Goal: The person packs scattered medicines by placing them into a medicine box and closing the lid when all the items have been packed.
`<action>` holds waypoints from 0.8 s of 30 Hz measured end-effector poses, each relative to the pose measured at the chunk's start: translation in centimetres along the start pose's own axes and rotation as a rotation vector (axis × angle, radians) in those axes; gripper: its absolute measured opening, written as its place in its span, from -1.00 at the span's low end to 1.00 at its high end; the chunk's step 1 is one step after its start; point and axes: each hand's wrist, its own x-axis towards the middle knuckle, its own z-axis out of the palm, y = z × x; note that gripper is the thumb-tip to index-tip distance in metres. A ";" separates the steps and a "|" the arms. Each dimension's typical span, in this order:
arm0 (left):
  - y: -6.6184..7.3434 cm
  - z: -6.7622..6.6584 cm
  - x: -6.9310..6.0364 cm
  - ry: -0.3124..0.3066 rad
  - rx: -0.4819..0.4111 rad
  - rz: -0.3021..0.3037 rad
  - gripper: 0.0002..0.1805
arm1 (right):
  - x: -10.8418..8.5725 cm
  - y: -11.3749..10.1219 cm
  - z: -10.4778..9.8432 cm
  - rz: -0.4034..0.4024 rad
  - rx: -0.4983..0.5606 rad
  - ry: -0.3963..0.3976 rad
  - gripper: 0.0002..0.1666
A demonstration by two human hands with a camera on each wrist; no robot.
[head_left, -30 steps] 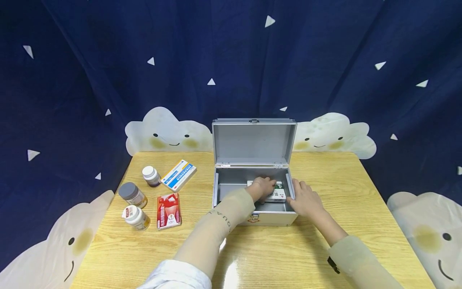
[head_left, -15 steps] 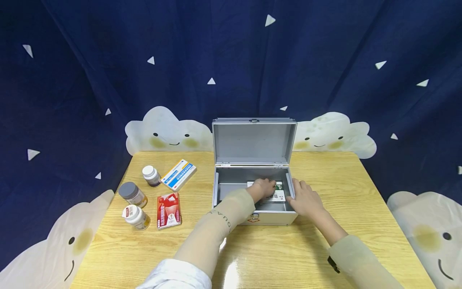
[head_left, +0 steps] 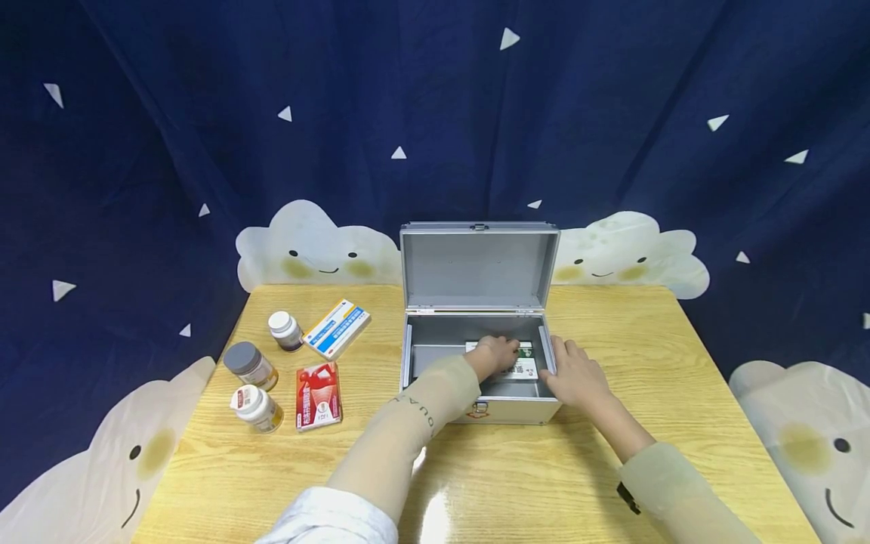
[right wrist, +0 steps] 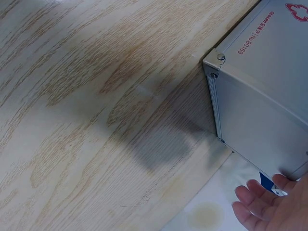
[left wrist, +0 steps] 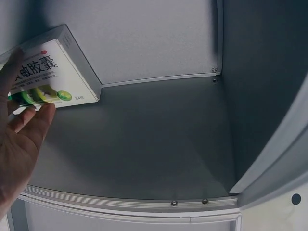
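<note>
Near the left edge of the desk (head_left: 204, 483), three bottles (head_left: 251, 368) stand beside two flat cartons (head_left: 318, 400). Toward the rear edge, the left hand (head_left: 498, 354) grips a white carton (left wrist: 62, 77) inside the open case (head_left: 519, 411); expect it light, stiff and crushable: hold opposite edges. The right hand (head_left: 578, 376), fingers slightly spread, touches the case's right rim.

Carton (head_left: 522, 369) in case (head_left: 526, 410), bottles (head_left: 251, 367) left of case

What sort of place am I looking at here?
Probably a staged tabletop set-up, perhaps for recording, rather than a working pharmacy. A navy curtain with smiling clouds hangs behind a wooden table, on which an open metal case and a red medicine box sit.
</note>
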 end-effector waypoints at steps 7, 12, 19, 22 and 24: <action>-0.6 -0.2 -0.6 0.009 -0.015 0.013 -0.39 | 0.0 0.0 0.0 -0.003 -0.003 -0.001 -0.21; -1.3 -0.4 -0.9 0.025 -0.074 0.020 -0.34 | 0.0 0.0 0.0 -0.003 -0.005 -0.004 -0.20; -2.2 -0.7 -1.1 0.029 -0.111 0.034 -0.28 | 0.1 0.0 0.1 -0.008 -0.001 0.008 -0.21; -2.6 -1.0 -1.5 0.029 -0.159 0.037 -0.26 | 0.1 0.1 0.1 -0.009 0.000 0.011 -0.21; -3.0 -1.2 -1.9 0.035 -0.192 0.040 -0.25 | 0.1 0.1 0.1 -0.009 0.000 0.010 -0.21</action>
